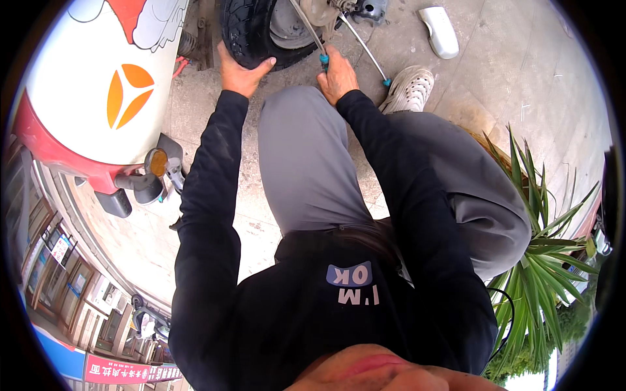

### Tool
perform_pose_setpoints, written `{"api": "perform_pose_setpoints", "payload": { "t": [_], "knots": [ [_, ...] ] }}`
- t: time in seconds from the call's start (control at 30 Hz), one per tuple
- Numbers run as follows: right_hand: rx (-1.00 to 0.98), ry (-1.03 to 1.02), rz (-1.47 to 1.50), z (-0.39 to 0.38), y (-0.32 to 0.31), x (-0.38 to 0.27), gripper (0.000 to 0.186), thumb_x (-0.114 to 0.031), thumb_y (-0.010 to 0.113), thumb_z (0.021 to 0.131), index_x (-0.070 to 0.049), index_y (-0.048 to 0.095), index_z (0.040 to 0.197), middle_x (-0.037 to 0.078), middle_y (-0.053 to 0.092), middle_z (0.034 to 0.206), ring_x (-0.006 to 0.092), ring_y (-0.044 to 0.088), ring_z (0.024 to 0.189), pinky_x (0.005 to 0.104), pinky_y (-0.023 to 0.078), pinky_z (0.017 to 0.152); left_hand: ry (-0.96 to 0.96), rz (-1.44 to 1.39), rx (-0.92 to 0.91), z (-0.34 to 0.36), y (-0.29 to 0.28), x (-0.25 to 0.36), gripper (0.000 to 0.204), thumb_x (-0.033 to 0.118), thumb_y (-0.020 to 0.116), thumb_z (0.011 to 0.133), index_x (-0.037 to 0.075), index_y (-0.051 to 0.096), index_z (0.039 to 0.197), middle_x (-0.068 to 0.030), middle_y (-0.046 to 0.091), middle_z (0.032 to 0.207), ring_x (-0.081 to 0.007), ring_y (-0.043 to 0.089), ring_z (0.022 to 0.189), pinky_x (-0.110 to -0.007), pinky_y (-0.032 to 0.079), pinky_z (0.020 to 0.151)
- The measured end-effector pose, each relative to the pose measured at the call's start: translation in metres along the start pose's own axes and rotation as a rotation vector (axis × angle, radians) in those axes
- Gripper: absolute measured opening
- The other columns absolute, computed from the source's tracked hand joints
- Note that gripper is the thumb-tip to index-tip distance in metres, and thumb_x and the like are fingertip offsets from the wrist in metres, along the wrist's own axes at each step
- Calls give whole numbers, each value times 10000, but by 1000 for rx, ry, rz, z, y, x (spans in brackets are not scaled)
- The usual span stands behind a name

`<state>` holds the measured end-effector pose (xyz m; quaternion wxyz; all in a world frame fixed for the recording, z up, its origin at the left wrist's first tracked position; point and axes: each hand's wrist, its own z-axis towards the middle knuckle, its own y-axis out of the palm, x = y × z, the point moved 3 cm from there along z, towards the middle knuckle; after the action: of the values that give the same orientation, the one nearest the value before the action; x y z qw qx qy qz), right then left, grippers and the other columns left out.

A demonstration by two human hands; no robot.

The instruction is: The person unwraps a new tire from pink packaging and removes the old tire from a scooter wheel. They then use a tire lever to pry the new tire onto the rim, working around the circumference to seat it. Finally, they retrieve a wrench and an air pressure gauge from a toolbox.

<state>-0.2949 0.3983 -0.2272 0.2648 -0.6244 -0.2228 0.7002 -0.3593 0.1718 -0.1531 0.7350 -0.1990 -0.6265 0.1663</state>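
A black rubber tyre (242,31) on a wheel with a dirty metal rim (287,27) lies at the top of the head view, cut off by the edge. My left hand (241,75) grips the tyre's near side, thumb spread along the tread and fingers partly hidden behind it. Closed in my right hand (339,77) is a tyre lever (310,25), a metal bar with a teal part by my fingers, slanting up over the wheel. Another slim metal bar (365,47) with a teal end slopes from the hub area to the paving near my shoe.
A white vehicle body (72,85) with red trim and an orange emblem stands close on the left. A white plastic cover (440,32) and a grey metal part (372,10) lie beyond my shoe (411,88). A spiky-leaved plant (538,254) is at my right.
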Motion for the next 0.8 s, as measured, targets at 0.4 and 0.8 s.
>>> {"api": "perform_pose_setpoints", "payload": {
  "t": [0.4, 0.8],
  "knots": [
    [-185, 267, -404, -12, -101, 11, 463, -83, 701, 778, -131, 484, 1183, 140, 572, 1048, 434, 654, 933, 538, 538, 789, -32, -35, 57, -2, 3, -7, 898, 211, 932, 662, 23, 395, 1356, -205, 635, 1227, -320, 650, 1108, -413, 508, 966],
    [-451, 313, -699, -17, -216, -108, 381, -82, 662, 827, -116, 448, 1141, 229, 667, 1057, 441, 684, 971, 529, 547, 819, -142, -19, 145, -9, 6, 5, 802, 251, 901, 666, 66, 447, 1300, -240, 698, 1105, -394, 692, 1041, -447, 542, 900]
  ]
}}
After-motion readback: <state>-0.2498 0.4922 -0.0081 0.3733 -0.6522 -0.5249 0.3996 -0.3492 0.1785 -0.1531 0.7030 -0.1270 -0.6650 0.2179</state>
